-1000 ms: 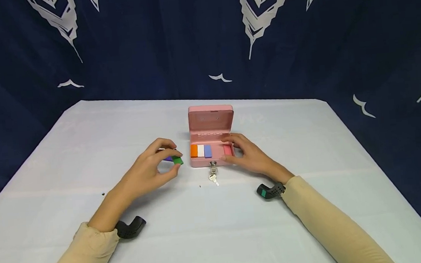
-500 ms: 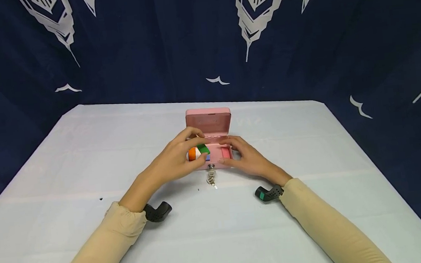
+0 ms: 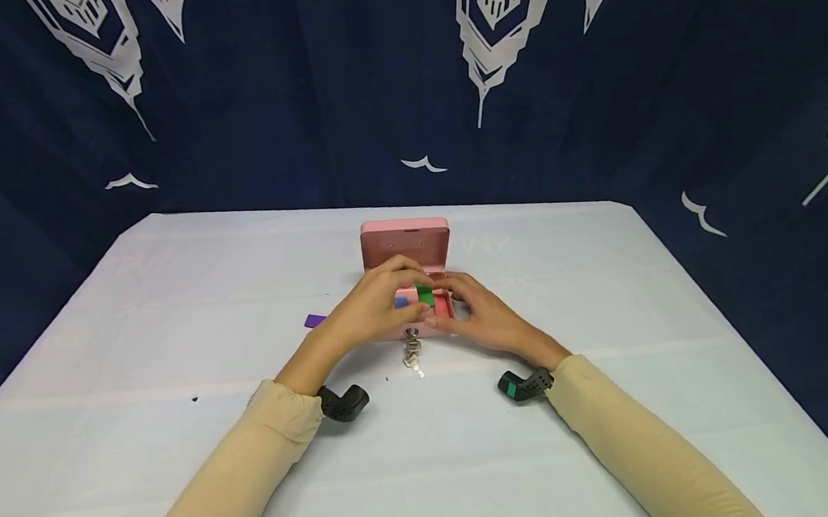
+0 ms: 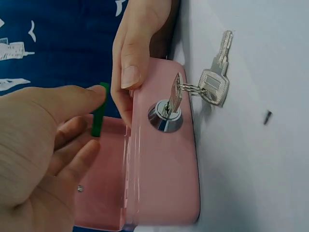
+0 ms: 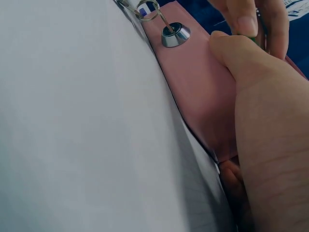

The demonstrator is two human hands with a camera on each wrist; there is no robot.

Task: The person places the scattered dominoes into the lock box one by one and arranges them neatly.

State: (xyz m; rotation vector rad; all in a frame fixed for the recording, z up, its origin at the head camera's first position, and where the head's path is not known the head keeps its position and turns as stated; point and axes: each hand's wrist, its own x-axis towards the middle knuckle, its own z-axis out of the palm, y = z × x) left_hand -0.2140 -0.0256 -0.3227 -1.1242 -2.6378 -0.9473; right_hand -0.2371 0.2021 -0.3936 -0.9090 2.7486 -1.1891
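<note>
A pink metal cash box (image 3: 405, 243) stands with its lid raised at the middle of the table. Above its compartment my left hand (image 3: 374, 305) pinches a thin green block (image 3: 425, 294) between thumb and fingers; the left wrist view shows this green block (image 4: 99, 116) edge-on. My right hand (image 3: 489, 313) grips the box's right end, its thumb at the front rim and its fingers toward the back. Inside, a blue block (image 3: 400, 301) and a pinkish-red block (image 3: 443, 305) show. My left hand hides the left part of the compartment.
Keys (image 4: 215, 84) hang on a ring from the key in the front lock (image 4: 165, 116). A purple block (image 3: 314, 320) lies left of the box, partly behind my left hand. Small dark specks dot the white table (image 3: 169, 329). A navy patterned curtain (image 3: 296, 96) hangs behind.
My left hand has carried the green block rightward from beside the box to over its compartment, near my right hand. The right hand stays at the box's right end.
</note>
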